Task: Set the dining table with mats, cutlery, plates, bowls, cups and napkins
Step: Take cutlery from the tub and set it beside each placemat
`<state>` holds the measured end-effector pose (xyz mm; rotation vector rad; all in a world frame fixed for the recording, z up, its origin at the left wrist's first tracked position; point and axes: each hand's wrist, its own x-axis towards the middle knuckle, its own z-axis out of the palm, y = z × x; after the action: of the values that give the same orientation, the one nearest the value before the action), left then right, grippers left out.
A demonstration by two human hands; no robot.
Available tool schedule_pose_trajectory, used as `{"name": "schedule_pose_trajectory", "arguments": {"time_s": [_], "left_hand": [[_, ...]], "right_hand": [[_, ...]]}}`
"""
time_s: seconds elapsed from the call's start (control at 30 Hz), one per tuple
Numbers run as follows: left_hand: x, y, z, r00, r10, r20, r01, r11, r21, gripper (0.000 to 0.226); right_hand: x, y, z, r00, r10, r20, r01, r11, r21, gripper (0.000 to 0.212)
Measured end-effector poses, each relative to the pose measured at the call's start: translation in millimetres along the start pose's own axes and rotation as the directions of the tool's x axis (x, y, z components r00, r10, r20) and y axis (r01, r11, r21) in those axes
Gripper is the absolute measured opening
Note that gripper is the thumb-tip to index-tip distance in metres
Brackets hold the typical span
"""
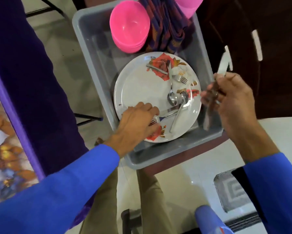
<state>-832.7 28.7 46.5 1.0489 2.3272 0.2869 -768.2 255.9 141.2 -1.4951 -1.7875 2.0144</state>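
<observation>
The left hand lay palm-down on the near-left rim of the plate, its fingers curled over a fork whose tines showed just under the knuckles; the curl looked like a grip on the fork, though the thumb was hidden. The right hand was raised just past the right rim of the plate, its fingers closed around a bundle of cutlery, with a pale handle sticking up beyond the hand and a blurred end hanging down below it. The plate was white with red rose prints and sat in a grey plastic tub. On the plate lay loose pieces: two spoons near its right side, a small fork toward the far right, and a knife across the far rose print. Beyond the plate, inside the tub, stood a stack of pink bowls, with folded purple-and-orange napkins just right of them and a pink cup further right. Both wrists wore blue sleeves. Left of the tub hung a dark purple cloth.
</observation>
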Motion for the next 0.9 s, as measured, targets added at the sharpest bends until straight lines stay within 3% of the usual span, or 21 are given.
{"name": "schedule_pose_trajectory", "arguments": {"time_s": [0.1, 0.23, 0.37, 0.47, 0.57, 0.67, 0.77, 0.83, 0.9], "left_hand": [[11.9, 19.0, 26.1, 0.999, 0.049, -0.007, -0.048, 0.990, 0.135, 0.044], [23.0, 28.2, 41.4, 0.998, 0.030, -0.053, -0.016, 0.968, 0.251, 0.021], [22.5, 27.7, 29.8, 0.998, 0.023, -0.060, -0.003, 0.950, 0.311, 0.008], [15.3, 18.8, 13.9, 0.998, -0.052, -0.046, 0.060, 0.982, 0.178, 0.020], [-2.1, 7.6, -16.5, 0.989, -0.141, -0.032, 0.140, 0.989, -0.043, 0.018], [-30.8, -7.9, -48.3, 0.979, -0.156, -0.129, 0.141, 0.983, -0.116, 0.015], [-60.0, -23.0, -79.3, 0.946, -0.223, -0.236, 0.167, 0.958, -0.234, 0.014], [-73.8, -27.7, -96.0, 0.905, -0.300, -0.302, 0.174, 0.908, -0.381, 0.011], [-84.4, -30.0, -110.4, 0.852, -0.418, -0.315, 0.180, 0.799, -0.574, 0.009]], "right_hand": [[-8.9, 20.4, -11.2, 1.000, 0.011, 0.011, -0.009, 0.989, -0.148, 0.016], [-13.0, 37.6, -22.8, 1.000, 0.027, 0.014, -0.024, 0.975, -0.223, 0.023], [-9.9, 48.3, -21.5, 1.000, -0.012, 0.015, 0.017, 0.903, -0.429, 0.014], [4.5, 51.8, -5.5, 0.991, -0.131, 0.016, 0.116, 0.810, -0.575, 0.021], [30.3, 56.4, 24.1, 0.973, -0.225, 0.051, 0.202, 0.726, -0.657, 0.027], [52.0, 63.8, 61.2, 0.967, -0.234, 0.104, 0.232, 0.631, -0.740, 0.028], [62.2, 70.1, 91.1, 0.964, -0.240, 0.116, 0.219, 0.464, -0.858, 0.021], [66.3, 71.0, 99.1, 0.969, -0.234, 0.075, 0.183, 0.480, -0.858, 0.014], [66.0, 67.9, 102.6, 0.981, -0.190, 0.042, 0.146, 0.578, -0.803, 0.014]]}}
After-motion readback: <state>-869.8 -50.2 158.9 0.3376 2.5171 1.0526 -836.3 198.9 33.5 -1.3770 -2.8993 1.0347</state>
